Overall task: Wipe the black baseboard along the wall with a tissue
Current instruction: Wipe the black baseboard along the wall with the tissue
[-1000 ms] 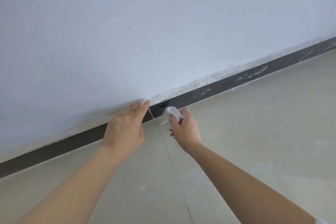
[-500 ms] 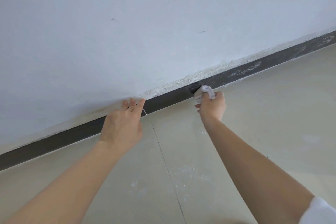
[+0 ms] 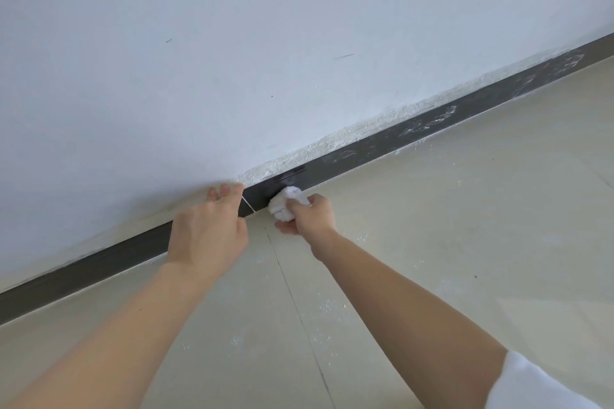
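A black baseboard [image 3: 382, 151] runs along the foot of the white wall [image 3: 265, 43], rising from lower left to upper right. My right hand [image 3: 310, 214] grips a crumpled white tissue [image 3: 285, 202] and presses it against the baseboard just right of a thin white joint line. My left hand [image 3: 207, 232] rests with straight fingers on the wall and the baseboard's top edge, left of the tissue. White smears and dust mark the baseboard farther right.
Rough white plaster crumbs [image 3: 349, 134] line the wall just above the baseboard. The beige tiled floor [image 3: 465, 242] carries scattered white dust and a dark grout line [image 3: 292, 292] running toward me between my forearms.
My right hand with the tissue has slid back left along the baseboard, close to my left hand. The left hand has stayed on the wall.
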Available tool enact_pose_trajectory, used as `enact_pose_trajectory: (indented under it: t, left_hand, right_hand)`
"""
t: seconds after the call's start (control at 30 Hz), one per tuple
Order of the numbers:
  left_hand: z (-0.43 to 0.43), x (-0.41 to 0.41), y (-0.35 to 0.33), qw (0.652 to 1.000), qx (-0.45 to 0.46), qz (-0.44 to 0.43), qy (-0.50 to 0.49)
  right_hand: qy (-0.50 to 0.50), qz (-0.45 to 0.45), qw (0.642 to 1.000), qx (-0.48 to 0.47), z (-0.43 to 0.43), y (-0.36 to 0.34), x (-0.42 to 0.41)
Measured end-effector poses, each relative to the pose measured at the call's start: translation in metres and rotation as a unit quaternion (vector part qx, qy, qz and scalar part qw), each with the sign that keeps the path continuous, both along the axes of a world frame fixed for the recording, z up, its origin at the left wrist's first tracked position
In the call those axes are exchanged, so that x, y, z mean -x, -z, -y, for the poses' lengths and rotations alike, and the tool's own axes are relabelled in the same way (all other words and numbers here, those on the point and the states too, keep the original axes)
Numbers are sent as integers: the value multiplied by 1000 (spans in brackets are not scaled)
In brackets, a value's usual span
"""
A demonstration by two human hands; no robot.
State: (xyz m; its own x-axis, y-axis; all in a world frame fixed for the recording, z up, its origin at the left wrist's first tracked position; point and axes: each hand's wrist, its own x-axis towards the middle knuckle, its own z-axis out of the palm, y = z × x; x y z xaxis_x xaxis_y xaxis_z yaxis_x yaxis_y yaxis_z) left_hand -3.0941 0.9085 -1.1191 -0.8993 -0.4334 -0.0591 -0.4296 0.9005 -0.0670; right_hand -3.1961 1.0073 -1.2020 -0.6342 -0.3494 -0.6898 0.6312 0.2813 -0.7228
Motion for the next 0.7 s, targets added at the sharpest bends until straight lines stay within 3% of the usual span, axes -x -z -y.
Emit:
enact_pose_trajectory:
  t: [0.23,0.33,0.53,0.63,0.7]
  left_hand:
    - [0,3,2,1000,6,-19,-11]
    - [2,2,4,1000,3,-3,-22]
    - [-1,5,-2,998,19,6,-57]
    - [-4,5,-6,998,20,13,-57]
    - [-4,5,-6,997,21,31,-60]
  right_hand:
    - [279,1,959,46,-42,6,67]
    - [329,0,943,45,-57,4,73]
    - [87,-89,992,-4,-35,-7,4]
    - [-100,-196,975,-27,-14,-12,-23]
    - [-145,-248,957,-37,-2,-21,-28]
